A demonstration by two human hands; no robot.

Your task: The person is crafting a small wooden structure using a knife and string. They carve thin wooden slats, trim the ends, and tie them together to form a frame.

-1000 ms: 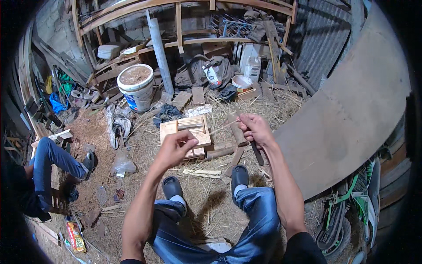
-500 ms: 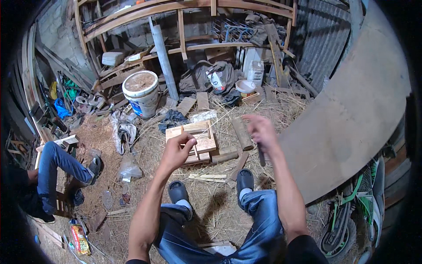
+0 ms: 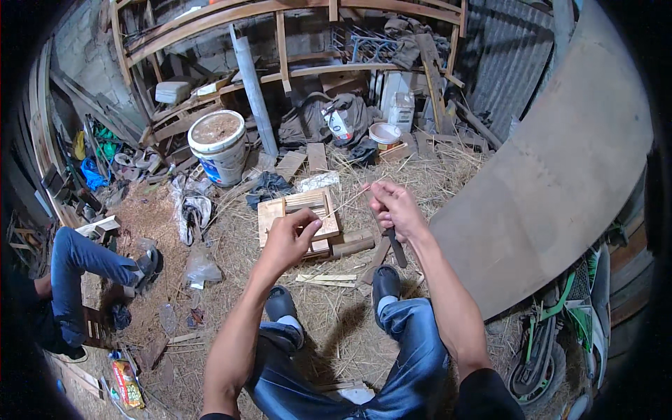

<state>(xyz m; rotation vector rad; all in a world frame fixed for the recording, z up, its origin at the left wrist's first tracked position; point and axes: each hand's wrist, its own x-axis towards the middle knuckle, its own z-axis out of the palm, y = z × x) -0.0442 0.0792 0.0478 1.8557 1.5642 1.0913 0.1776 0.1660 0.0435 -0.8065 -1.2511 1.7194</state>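
A thin pale strip point(image 3: 344, 203) spans the gap between the hands, above a slatted wooden frame point(image 3: 271, 214), its near end pinched in the left hand's point(image 3: 287, 239) fingers. The right hand point(image 3: 396, 210), fingers clamped around a dark knife-like tool point(image 3: 396, 250), sits closer to the left than half a second ago, suggesting continued work on the strip. Whether it also grips the far end, and the tool's edge, stay hard to make out.
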